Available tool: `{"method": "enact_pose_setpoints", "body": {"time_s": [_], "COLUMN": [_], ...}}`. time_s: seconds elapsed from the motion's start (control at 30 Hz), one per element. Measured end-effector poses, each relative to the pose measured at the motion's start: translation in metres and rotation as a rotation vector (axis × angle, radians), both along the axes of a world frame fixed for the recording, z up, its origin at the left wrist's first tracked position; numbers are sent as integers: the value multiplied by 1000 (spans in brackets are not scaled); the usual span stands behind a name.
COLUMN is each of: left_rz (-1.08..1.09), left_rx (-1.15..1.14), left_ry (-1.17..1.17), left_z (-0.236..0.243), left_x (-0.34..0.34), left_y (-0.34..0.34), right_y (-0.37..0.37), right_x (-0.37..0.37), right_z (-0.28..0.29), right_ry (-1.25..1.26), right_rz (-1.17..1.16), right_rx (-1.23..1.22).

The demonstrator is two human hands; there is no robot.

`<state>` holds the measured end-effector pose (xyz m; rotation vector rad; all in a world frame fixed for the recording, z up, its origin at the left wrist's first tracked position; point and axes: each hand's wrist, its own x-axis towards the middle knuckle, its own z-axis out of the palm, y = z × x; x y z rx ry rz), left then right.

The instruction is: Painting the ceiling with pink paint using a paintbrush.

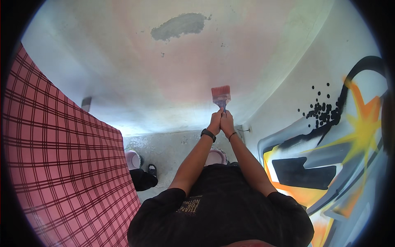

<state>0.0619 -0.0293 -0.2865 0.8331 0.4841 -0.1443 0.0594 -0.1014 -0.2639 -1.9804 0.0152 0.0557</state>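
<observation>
A wide, flat paintbrush [221, 97] with reddish bristles points up in front of the pale pinkish wall [181, 74]. Its dark handle is gripped by both hands together. My left hand [215, 122], with a black watch on the wrist, closes round the handle from the left. Pressed against it, my right hand [226, 124] wraps the same handle from the right. Both arms reach straight out. I cannot tell whether the bristles touch the wall. Higher up, a grey rough patch [179, 26] shows on the wall.
Below my hands stands a bucket [217, 157], partly hidden by my body. Another bucket [132, 159] is left, beside a person's sandalled foot [152, 170]. Pink checked cloth [61, 144] hangs at the left. The right wall bears a spray-painted design [304, 173]. A dark blurred object [86, 103] shows far left.
</observation>
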Motion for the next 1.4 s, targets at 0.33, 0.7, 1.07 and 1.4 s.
{"method": "enact_pose_setpoints", "body": {"time_s": [0.33,0.7,1.07,1.4], "left_rz": [33,-6,100,52], "left_rx": [438,461,518,382], "left_ry": [-145,-736,-992,-597], "left_z": [76,272,349,180], "left_x": [3,28,36,26], "left_y": [9,23,25,28], "right_y": [11,21,31,33], "right_x": [0,11,26,14], "right_z": [70,261,323,178], "right_ry": [-6,-525,-870,-418], "right_rz": [-54,-52,60,-17], "right_rx": [376,488,687,427]}}
